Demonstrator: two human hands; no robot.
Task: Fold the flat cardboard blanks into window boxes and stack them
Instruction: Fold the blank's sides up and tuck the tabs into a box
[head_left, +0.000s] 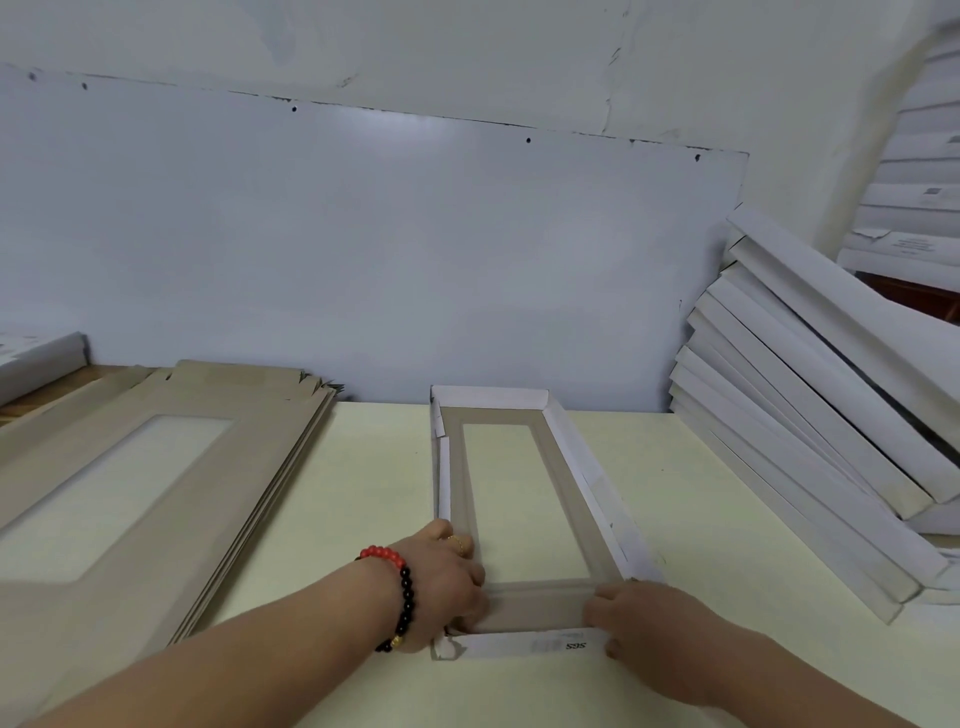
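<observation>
The window box (524, 514) is seen lying in the middle of the pale counter (379, 478), its brown inside face up and its white side walls raised around the rectangular window opening. Its near end is being worked at both corners. The left hand (441, 582) is curled over the near left corner, fingers tucked inside against the brown panel; a ring is visible on one finger, and a bracelet (397, 592) of red and black beads is worn at the wrist. The right hand (631, 616) is clamped on the near right corner, fingers bent over the wall. To the left, a pile of flat blanks (156, 467) is laid brown side up on the counter. To the right, a leaning stack of finished boxes (810, 415) is propped near the wall (363, 234).
</observation>
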